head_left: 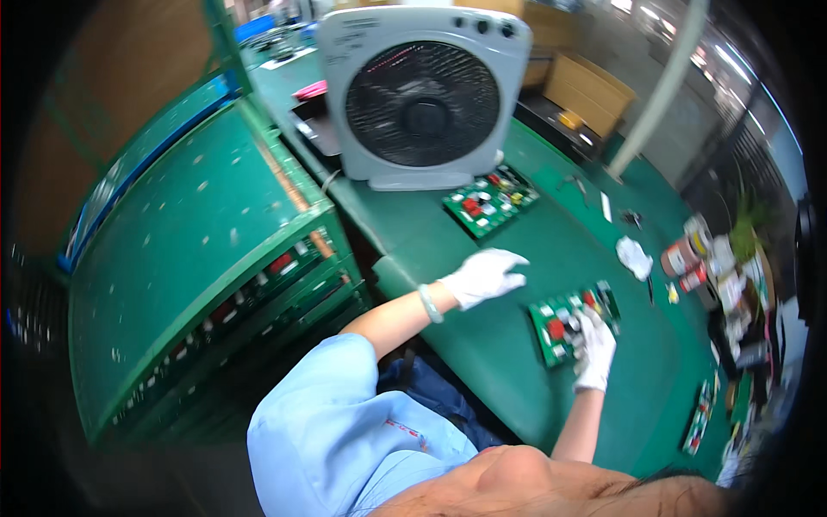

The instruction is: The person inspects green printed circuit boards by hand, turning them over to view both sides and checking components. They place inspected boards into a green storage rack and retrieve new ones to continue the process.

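Observation:
My left hand [488,277], in a white glove, is held out over the green mat with its fingers apart and nothing in them. Near it lies a green circuit board [550,326] with red, white and dark components. My right hand [594,351], gloved as well, has its fingers closed on the right part of that board and covers some of its components. Farther off, a second populated circuit board [491,203] lies at the foot of a grey box fan [422,103].
A green rack [198,224] with boards on its shelves stands to the left. Bottles [680,257], a crumpled white cloth [635,258] and small tools are on the right. Another board [699,418] lies near the right edge; a cardboard box [590,95] stands behind.

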A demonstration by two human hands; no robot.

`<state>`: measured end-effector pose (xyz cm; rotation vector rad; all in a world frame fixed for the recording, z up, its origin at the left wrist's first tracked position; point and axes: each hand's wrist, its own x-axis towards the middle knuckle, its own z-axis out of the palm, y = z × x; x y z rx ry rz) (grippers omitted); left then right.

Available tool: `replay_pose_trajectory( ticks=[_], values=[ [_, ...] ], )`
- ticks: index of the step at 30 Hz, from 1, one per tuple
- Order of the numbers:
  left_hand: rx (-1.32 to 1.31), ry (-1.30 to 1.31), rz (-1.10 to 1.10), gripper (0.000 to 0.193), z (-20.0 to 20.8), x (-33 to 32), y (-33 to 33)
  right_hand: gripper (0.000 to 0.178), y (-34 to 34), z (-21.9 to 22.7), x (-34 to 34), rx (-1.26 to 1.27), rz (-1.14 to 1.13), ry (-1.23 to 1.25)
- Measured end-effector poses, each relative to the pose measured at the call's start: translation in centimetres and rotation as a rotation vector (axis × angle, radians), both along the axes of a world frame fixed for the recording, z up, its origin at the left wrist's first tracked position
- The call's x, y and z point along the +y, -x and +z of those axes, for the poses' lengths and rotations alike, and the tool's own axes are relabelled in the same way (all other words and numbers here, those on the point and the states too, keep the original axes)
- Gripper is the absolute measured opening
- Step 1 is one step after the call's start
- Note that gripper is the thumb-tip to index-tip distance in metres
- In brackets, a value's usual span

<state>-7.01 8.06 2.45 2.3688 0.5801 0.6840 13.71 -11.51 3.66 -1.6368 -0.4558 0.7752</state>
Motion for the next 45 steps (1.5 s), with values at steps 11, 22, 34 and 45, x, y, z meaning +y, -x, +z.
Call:
replay_pose_trajectory(
  ticks=[11,22,34,45],
  values=[
    [-0.213,-0.128,-0.079,0.052,1.1,-4.9,-6.9,0.03,-5.6,-4.8,-5.2,-0.061,-0.52,-0.459],
    [-0.095,-0.43,0.289,0.041,-3.6,-3.5,-14.1,0.027,-5.1,-4.1,-5.7,0.104,-0.466,-0.358],
    [-0.13,-0.54,0.441,0.039,-4.2,5.9,-11.9,0.03,-4.9,-2.2,-6.3,0.145,-0.42,-0.273],
    [-0.085,-0.571,0.559,0.054,-3.1,5.8,-10.6,0.029,-5.3,-3.1,-6.0,0.113,-0.418,-0.264]
  ],
)
